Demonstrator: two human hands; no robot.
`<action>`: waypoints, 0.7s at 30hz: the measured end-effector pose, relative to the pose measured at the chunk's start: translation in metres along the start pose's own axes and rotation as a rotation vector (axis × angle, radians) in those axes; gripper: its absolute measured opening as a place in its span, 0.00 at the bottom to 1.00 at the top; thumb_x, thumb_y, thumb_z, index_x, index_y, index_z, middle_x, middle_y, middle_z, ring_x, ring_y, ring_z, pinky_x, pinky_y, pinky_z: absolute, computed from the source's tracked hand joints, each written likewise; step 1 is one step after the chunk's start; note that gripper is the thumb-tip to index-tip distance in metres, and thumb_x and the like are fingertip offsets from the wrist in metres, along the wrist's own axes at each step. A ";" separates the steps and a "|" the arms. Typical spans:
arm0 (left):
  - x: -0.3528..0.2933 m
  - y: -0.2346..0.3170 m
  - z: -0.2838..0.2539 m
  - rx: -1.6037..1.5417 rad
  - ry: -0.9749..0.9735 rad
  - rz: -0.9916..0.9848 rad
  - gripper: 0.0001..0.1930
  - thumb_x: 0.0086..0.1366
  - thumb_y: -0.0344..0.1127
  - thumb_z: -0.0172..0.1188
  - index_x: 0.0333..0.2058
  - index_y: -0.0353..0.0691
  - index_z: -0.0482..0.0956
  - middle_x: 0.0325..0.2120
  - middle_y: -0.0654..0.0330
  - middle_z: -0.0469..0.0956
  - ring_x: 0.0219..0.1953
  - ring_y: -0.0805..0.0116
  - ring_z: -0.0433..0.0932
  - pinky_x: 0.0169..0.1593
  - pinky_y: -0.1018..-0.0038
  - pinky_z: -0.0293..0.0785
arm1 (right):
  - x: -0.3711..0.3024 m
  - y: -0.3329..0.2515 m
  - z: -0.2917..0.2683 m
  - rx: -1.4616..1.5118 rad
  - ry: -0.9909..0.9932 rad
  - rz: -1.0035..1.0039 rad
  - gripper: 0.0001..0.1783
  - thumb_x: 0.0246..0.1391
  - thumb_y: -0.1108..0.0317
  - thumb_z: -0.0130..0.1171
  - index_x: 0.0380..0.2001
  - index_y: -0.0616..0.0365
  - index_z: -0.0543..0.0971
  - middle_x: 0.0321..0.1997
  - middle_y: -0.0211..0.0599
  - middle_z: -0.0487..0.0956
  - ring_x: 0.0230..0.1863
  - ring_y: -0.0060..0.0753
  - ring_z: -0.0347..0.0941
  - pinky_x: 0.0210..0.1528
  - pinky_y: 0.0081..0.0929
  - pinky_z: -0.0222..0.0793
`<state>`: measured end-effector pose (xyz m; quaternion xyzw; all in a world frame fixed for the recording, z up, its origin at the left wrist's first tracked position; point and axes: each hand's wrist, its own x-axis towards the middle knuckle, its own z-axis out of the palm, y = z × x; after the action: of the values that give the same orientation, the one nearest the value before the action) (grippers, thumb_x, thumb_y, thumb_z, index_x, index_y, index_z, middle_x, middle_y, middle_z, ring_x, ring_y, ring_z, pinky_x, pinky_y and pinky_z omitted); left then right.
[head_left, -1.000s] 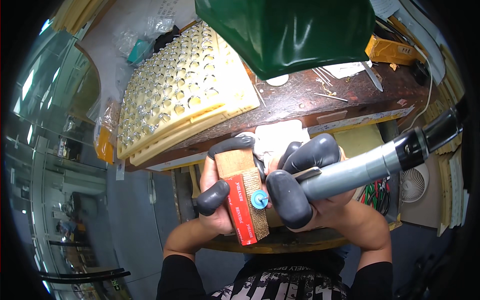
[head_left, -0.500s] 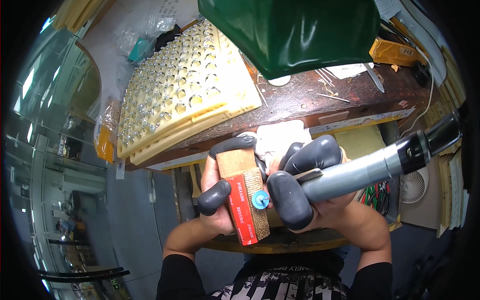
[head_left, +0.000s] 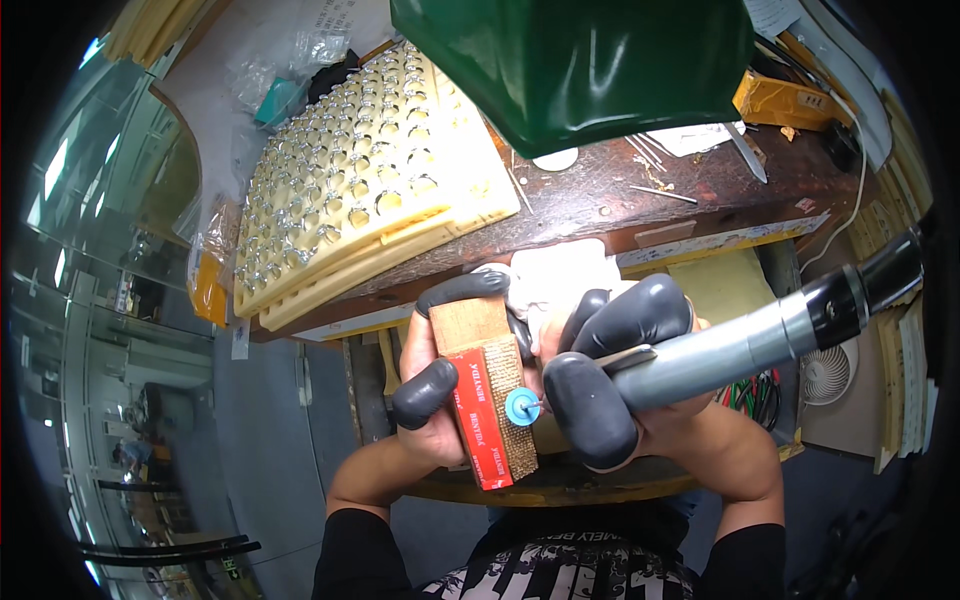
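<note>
My left hand [head_left: 430, 400], black finger cots on its thumb and finger, is closed around a wooden block [head_left: 472, 322] with a red printed label and a rough, woven-looking brown side. A grey rotary handpiece [head_left: 715, 355] with a black end is gripped in my right hand [head_left: 610, 370], which also wears black finger cots. On the handpiece's thin shaft sits a small blue disc [head_left: 522, 407], against or just over the rough side of the block; I cannot tell whether they touch. Behind the hands lies a crumpled white cloth or tissue [head_left: 563, 278].
Cream trays [head_left: 450, 215] carrying rows of silver rings stand on the dark wooden bench [head_left: 590, 200] at left. A green lamp shade [head_left: 580, 70] hangs overhead. Thin rods, tweezers [head_left: 745, 152] and an orange box [head_left: 785, 100] lie at right; a white fan [head_left: 828, 370] stands below.
My right hand and the handpiece have shifted slightly down and to the right, and the blue disc sits a little lower on the block. My left hand holds almost still.
</note>
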<state>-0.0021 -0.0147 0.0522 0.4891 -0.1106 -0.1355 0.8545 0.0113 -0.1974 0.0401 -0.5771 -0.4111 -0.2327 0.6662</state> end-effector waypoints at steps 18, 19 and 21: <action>0.001 -0.003 -0.002 -0.037 -0.006 -0.006 0.33 0.63 0.47 0.58 0.62 0.41 0.57 0.45 0.45 0.72 0.40 0.55 0.80 0.41 0.59 0.84 | -0.001 0.006 0.000 -0.110 0.058 -0.081 0.21 0.49 0.82 0.66 0.45 0.70 0.69 0.35 0.48 0.76 0.31 0.37 0.77 0.33 0.34 0.78; 0.001 -0.005 -0.003 -0.076 -0.025 -0.006 0.33 0.63 0.47 0.58 0.62 0.41 0.57 0.45 0.45 0.72 0.40 0.55 0.80 0.41 0.58 0.84 | -0.002 0.005 0.001 -0.109 0.068 -0.073 0.21 0.49 0.82 0.66 0.45 0.70 0.69 0.34 0.48 0.76 0.31 0.37 0.77 0.32 0.35 0.78; -0.001 -0.005 -0.002 -0.079 -0.018 -0.004 0.33 0.63 0.47 0.58 0.62 0.41 0.57 0.45 0.45 0.72 0.40 0.55 0.81 0.41 0.58 0.84 | 0.001 0.006 0.001 -0.093 0.060 -0.092 0.21 0.49 0.82 0.66 0.45 0.70 0.69 0.34 0.47 0.76 0.31 0.37 0.77 0.33 0.35 0.78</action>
<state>-0.0025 -0.0149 0.0470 0.4539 -0.1117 -0.1460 0.8719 0.0162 -0.1949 0.0380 -0.5806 -0.4057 -0.2993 0.6394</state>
